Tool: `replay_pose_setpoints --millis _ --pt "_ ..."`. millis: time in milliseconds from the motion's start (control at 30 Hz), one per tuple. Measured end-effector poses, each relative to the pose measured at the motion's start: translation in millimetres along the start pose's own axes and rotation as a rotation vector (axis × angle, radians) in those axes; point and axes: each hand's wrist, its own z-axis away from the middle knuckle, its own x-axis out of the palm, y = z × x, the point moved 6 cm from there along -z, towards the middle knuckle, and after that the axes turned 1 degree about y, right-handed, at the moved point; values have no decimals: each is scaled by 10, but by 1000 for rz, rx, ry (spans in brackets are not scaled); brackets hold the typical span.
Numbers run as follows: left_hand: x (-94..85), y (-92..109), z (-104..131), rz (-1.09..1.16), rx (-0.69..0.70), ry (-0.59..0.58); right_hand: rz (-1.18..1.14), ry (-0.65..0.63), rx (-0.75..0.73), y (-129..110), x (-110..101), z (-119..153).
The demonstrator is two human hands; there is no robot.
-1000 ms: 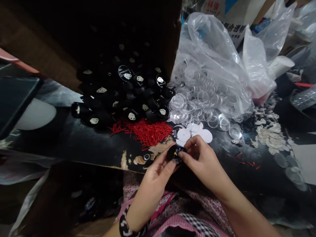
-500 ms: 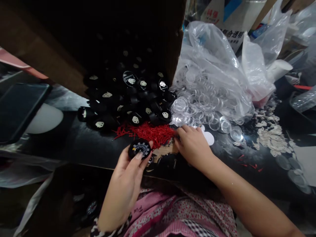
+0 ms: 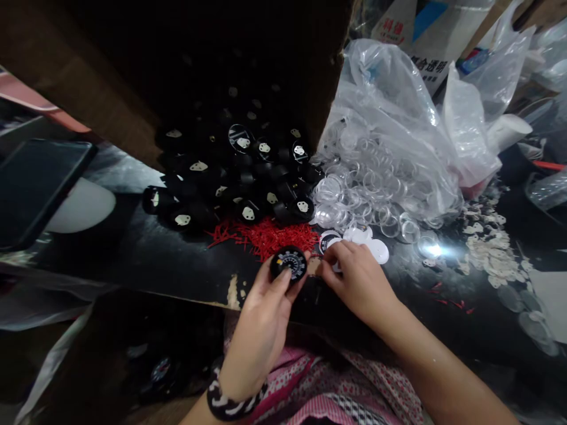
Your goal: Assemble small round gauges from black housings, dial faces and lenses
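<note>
My left hand (image 3: 266, 313) grips a small round black gauge (image 3: 289, 264), its numbered dial with a yellow mark facing up. Just to the right, my right hand (image 3: 354, 274) has its thumb and fingers pinched together; whatever lies between them is too small to make out. Beyond both hands lies a heap of thin red pointers (image 3: 266, 236). White discs (image 3: 376, 250) lie partly under and beside my right fingers. Behind the red heap, many black gauge housings (image 3: 201, 198) with pale metal plates spill out of a cardboard box (image 3: 124, 88).
Clear round lenses (image 3: 354, 192) spill from a plastic bag (image 3: 394, 112) at the right. Pale metal plates (image 3: 489, 242) lie farther right, with a few loose red pointers (image 3: 458, 304) nearby. A phone (image 3: 39, 189) leans on a white support at the left.
My left hand has moved right with the gauge, close to my right hand. My right hand has drawn back from the red heap, slightly right and nearer me. The view has shifted slightly.
</note>
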Motion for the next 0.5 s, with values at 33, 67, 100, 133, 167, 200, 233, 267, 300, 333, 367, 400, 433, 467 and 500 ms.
replay_pose_setpoints --millis 33,67,100,133,167,200,233,267,300,333,367,400,433,467,500 --pt "-31 23 2 -18 22 32 9 7 18 42 -12 20" --pt "-70 44 11 -47 37 66 19 9 30 79 -20 35" --pt "-110 59 24 -80 43 96 32 7 34 103 -25 44" --pt "-142 65 40 -109 42 111 51 -3 26 108 -23 44" --pt "-161 66 55 -128 38 106 73 -19 8 92 -13 33" --pt "-169 63 68 -136 38 91 101 -37 -18 58 3 11" --pt "-173 60 80 -135 41 76 136 -57 -46 12 22 -21" --pt "-175 57 88 -128 46 67 176 -73 -73 -39 43 -61" --pt "-176 53 94 -117 48 64 219 -86 -97 -90 62 -104" --pt "-175 47 96 -102 45 63 258 -98 -121 -137 79 -146" --pt "-172 38 95 -84 35 63 293 -107 -138 -172 93 -181" --pt "-165 26 93 -62 16 61 316 -114 -150 -192 103 -206" --pt "-156 11 89 -36 -11 56 323 -120 -151 -196 107 -219" --pt "-144 -7 84 -6 -45 50 315 -123 -142 -185 106 -217" --pt "-132 -26 79 25 -79 44 295 -124 -123 -159 100 -204"
